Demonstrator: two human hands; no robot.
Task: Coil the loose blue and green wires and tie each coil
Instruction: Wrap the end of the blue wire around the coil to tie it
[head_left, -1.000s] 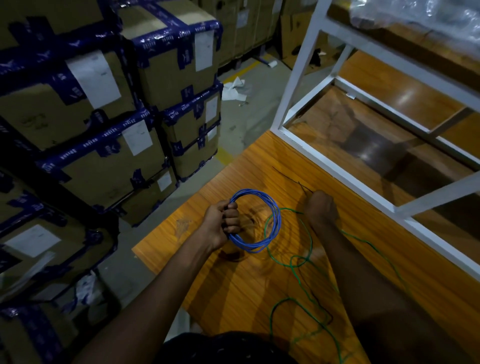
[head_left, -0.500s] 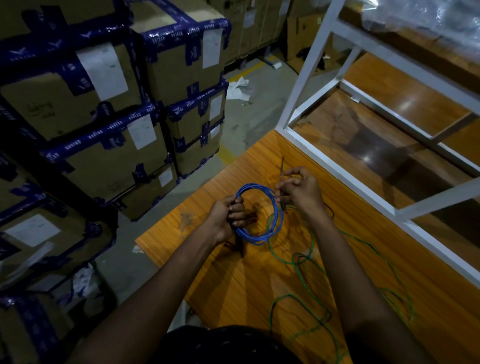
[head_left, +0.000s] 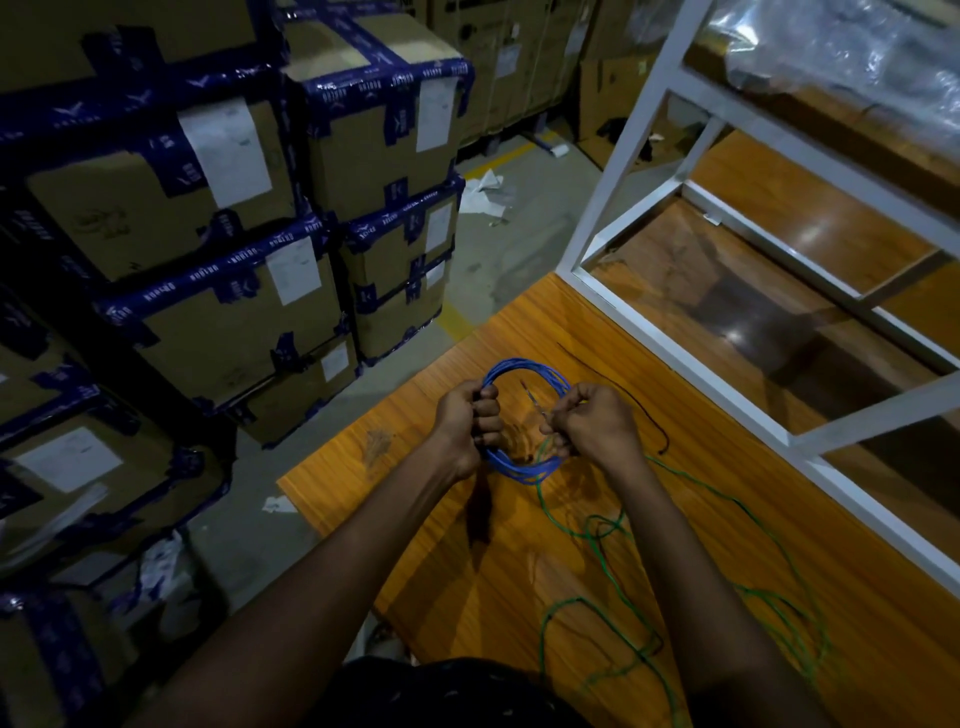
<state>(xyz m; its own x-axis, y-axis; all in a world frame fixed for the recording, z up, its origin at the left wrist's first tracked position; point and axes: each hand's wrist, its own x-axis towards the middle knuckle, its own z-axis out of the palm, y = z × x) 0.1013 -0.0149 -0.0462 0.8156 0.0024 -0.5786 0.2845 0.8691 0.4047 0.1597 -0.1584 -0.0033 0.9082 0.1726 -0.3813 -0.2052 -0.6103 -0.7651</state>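
Note:
A round coil of blue wire (head_left: 524, 470) is held upright just above the orange wooden table (head_left: 519, 571). My left hand (head_left: 465, 423) is clenched around the coil's left side. My right hand (head_left: 592, 423) is at the coil's right side, its fingers pinched on a thin dark tie strip (head_left: 532, 397) that sticks up inside the ring. The green wire (head_left: 613, 525) lies loose in tangled loops on the table under and beside my right forearm. A second thin black strip (head_left: 641, 410) lies on the table behind my right hand.
A white metal shelf frame (head_left: 675, 353) stands on the table at the right, close behind my hands. Stacked cardboard boxes (head_left: 218, 260) with blue tape fill the left. The table's left edge drops to a grey floor with paper scraps (head_left: 483, 192).
My right hand left the table surface, picked up a thin tie strip and brought it to the right side of the blue coil. My left hand kept its hold on the coil.

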